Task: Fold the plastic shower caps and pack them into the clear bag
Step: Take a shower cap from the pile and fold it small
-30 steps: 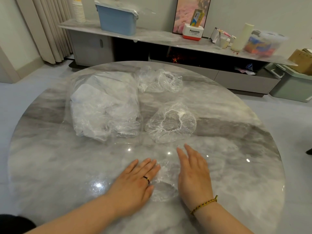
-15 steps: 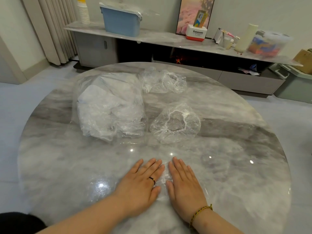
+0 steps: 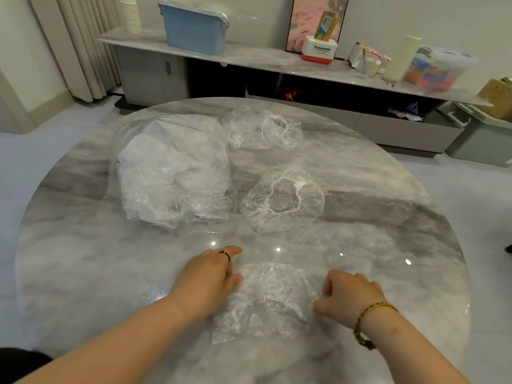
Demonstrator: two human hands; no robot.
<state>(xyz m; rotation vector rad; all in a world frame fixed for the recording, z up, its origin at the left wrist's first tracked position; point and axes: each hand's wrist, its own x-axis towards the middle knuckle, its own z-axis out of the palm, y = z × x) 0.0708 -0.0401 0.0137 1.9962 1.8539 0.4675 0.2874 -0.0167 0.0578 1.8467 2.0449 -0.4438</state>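
**Near cap held at both edges, fold not yet made**

A round, glossy marble table [image 3: 83, 273] fills my feed, with a long sideboard [image 3: 249, 59] against the wall behind it. On the table's left half lies the clear bag [image 3: 171, 173], bulging with crumpled film. I judge it sits there so a folded cap can go in with a short reach. Two loose caps wait beside it. The middle cap [image 3: 282, 200] lies just right of the bag with its elastic ring facing up, and the far cap [image 3: 263, 128] is bunched near the bag's far corner. Both lie well apart from the working spot, which I take as a queue.

The nearest shower cap [image 3: 266, 297] lies flattened on the table's near side, between the hands. The left hand [image 3: 207, 278] is at its left rim, fingers curled and thumb closing on the film, with one ringed finger stretched out above. The right hand [image 3: 349, 295] mirrors it at the right rim, fingers curled under and thumb pointing in at the plastic. The film is so clear that I cannot see how much of it each pinch has. Holding opposite edges keeps the slippery sheet taut and flat, so I read this as the set-up for the fold, one side brought over the other. Neither hand touches the bag.
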